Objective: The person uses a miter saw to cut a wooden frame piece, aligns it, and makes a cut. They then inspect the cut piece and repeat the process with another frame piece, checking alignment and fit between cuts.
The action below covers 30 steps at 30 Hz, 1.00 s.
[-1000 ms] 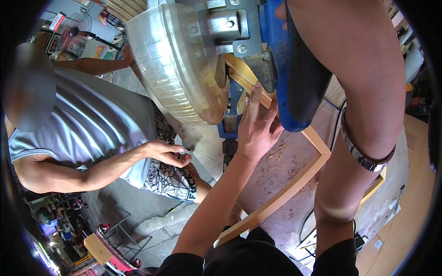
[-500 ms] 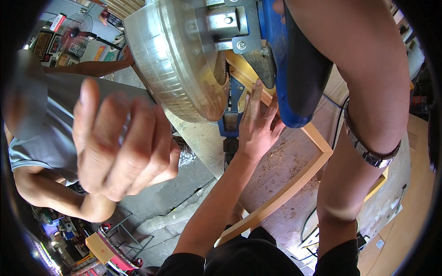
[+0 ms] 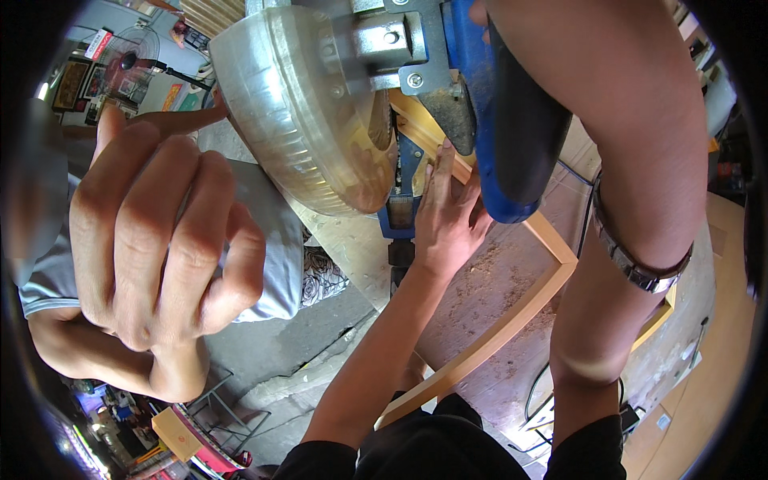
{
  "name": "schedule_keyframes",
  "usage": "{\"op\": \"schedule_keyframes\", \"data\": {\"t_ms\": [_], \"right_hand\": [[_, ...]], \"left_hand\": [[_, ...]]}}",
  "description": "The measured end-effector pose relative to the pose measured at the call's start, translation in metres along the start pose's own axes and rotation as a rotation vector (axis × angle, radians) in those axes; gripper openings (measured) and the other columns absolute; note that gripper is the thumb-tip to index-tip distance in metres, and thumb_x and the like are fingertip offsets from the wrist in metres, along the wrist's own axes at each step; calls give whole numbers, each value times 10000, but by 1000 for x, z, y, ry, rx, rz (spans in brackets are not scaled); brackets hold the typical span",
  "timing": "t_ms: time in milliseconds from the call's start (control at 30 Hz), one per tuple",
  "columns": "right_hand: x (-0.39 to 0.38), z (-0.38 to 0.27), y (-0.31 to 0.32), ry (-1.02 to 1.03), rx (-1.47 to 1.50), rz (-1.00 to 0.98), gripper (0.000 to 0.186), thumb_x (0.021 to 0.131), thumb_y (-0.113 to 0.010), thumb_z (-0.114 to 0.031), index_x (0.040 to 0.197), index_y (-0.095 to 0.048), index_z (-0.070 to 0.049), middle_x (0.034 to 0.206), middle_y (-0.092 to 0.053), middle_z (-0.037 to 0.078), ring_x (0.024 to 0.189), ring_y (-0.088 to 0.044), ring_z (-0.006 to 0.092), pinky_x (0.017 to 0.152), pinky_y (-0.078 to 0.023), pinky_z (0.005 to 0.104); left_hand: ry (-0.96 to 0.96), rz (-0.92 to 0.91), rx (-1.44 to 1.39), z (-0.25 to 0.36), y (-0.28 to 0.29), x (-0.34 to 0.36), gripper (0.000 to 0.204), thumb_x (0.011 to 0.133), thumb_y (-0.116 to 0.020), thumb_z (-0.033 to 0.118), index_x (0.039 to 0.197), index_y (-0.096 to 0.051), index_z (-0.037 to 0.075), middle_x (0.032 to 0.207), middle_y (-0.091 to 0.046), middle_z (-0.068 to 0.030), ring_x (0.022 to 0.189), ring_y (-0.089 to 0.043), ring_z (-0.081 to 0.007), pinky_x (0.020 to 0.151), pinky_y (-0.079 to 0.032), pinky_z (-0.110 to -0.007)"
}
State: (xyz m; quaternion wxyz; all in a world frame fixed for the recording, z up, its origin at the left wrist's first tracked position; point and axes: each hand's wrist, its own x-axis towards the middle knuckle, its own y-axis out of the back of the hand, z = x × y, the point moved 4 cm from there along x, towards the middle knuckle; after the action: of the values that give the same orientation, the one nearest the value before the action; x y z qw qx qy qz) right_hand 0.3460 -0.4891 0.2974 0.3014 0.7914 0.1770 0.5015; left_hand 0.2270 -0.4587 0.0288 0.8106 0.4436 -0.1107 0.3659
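Note:
My left hand [image 3: 448, 224] lies with fingers stretched over a light wooden moulding strip [image 3: 540, 234] at the base of a mitre saw. The strip meets a second, longer strip [image 3: 480, 352] at a corner, and that one runs back toward my body. My right hand [image 3: 596, 64], with a metal watch at its wrist, wraps round the saw's blue and black handle [image 3: 524, 136]; most of its fingers are hidden. A clear, dusty blade guard [image 3: 288, 112] hangs left of the handle. It hides much of the blade.
Another person's loosely curled hand [image 3: 160, 232] is close on the left, in front of their grey top [image 3: 268, 264]. Sawdust [image 3: 480, 296] covers part of the worktable. Black cables run along its right side. A fan [image 3: 132, 60] stands at the far left.
The other person's hand has shifted left and turned its knuckles more toward me. My hands, the saw and the wooden strips look almost unmoved.

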Motion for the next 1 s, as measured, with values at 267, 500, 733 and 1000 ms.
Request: {"op": "schedule_keyframes", "data": {"t_ms": [267, 500, 733, 1000], "right_hand": [[2, 0, -2, 79, -80, 3, 215, 868, -559, -102, 924, -661, 79, 830, -705, 263, 879, -695, 416, 790, -549, 450], [9, 2, -8, 177, -175, 13, 206, 859, -564, -97, 906, -670, 74, 826, -706, 258, 877, -697, 409, 787, -550, 444], [20, 5, -11, 304, -305, 31, 198, 849, -570, -92, 889, -678, 69, 822, -707, 254, 876, -698, 402, 783, -551, 438], [34, 6, -17, 438, -435, 47, 189, 839, -576, -86, 868, -688, 63, 818, -708, 248, 874, -700, 394, 778, -553, 431]], "left_hand": [[62, -101, -54, -6, -8, -7, 838, 732, -860, 174, 1485, -492, 196, 1551, -325, -326, 1355, -474, -514, 1094, -465, -547], [40, -82, -81, -13, -12, -8, 891, 716, -883, 187, 1507, -475, 209, 1556, -314, -328, 1358, -462, -520, 1091, -469, -545], [-54, -41, -53, -9, -11, -6, 906, 756, -877, 305, 1531, -432, 162, 1565, -295, -330, 1400, -410, -508, 1093, -464, -555], [-96, 2, -82, -2, -8, 1, 862, 745, -886, 304, 1482, -484, 109, 1578, -282, -301, 1288, -523, -445, 1035, -535, -485]]}}
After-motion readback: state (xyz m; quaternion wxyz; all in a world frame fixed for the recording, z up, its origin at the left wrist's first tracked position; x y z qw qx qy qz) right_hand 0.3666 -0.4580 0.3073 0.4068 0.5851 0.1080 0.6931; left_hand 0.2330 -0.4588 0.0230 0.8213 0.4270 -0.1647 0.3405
